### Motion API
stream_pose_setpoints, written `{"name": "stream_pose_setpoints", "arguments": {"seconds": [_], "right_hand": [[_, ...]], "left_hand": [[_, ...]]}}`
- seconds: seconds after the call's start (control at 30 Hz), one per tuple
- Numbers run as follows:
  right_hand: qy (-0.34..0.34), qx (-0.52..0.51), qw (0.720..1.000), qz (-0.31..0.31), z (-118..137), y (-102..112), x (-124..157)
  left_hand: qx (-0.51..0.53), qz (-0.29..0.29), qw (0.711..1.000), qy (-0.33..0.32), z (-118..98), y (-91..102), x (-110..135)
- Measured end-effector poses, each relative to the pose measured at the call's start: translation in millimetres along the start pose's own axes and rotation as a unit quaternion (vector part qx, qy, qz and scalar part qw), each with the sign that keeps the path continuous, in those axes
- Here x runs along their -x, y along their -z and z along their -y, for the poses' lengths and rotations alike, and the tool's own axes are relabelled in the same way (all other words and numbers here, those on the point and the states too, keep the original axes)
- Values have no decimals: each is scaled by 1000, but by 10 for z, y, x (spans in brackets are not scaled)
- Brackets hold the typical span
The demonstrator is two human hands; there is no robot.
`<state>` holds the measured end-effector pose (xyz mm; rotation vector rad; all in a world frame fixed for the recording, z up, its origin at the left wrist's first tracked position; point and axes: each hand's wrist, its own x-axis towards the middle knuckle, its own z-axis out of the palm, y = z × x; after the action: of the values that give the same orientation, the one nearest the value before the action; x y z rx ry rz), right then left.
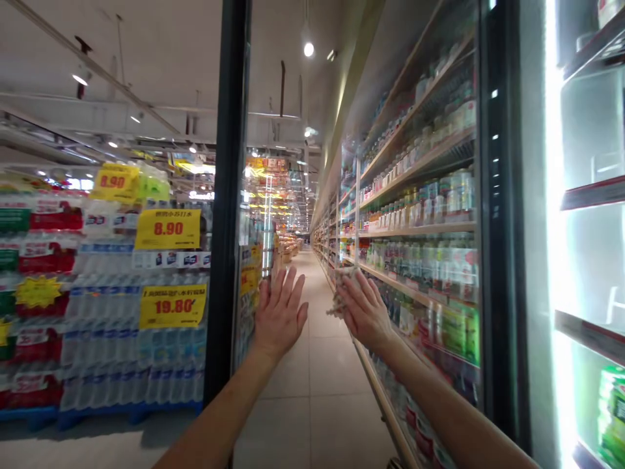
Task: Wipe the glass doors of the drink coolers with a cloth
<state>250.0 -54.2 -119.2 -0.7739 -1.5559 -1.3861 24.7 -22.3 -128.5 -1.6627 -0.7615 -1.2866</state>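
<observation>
A glass door with a black frame [228,195] stands swung out in front of me. My left hand [280,311] is spread against its pane, fingers pointing up and holding nothing. Level with it, my right hand [365,309] presses a crumpled greyish-white cloth [338,305] to the glass. Part of the cloth sticks out past the fingers on the left; the rest is hidden under the palm.
At the right is a lit cooler with shelves [593,195] and a green package [612,404]. Shelves of bottles [424,202] show in the glass. Stacked bottled-water packs [102,319] with yellow price signs [168,228] stand at the left, above a tiled floor [329,371].
</observation>
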Motion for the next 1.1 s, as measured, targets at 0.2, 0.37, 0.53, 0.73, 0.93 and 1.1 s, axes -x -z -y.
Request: {"name": "stream_pose_setpoints", "arguments": {"seconds": [0.2,0.37,0.53,0.73,0.93,1.1], "right_hand": [[-146,67,980,-119,-46,-19,-85],[5,17,1000,-3,140,-11,-4],[-140,75,983,-89,42,8,82],[-45,16,999,0,213,7,196],[-147,49,986,-67,176,50,306],[-93,33,995,-25,229,50,353]], "left_hand": [[5,9,1000,3,-7,0,19],[15,2,1000,6,-15,4,34],[11,5,1000,3,-30,24,60],[11,3,1000,8,-41,9,94],[8,8,1000,6,-61,21,127],[2,12,1000,4,-68,31,142]]}}
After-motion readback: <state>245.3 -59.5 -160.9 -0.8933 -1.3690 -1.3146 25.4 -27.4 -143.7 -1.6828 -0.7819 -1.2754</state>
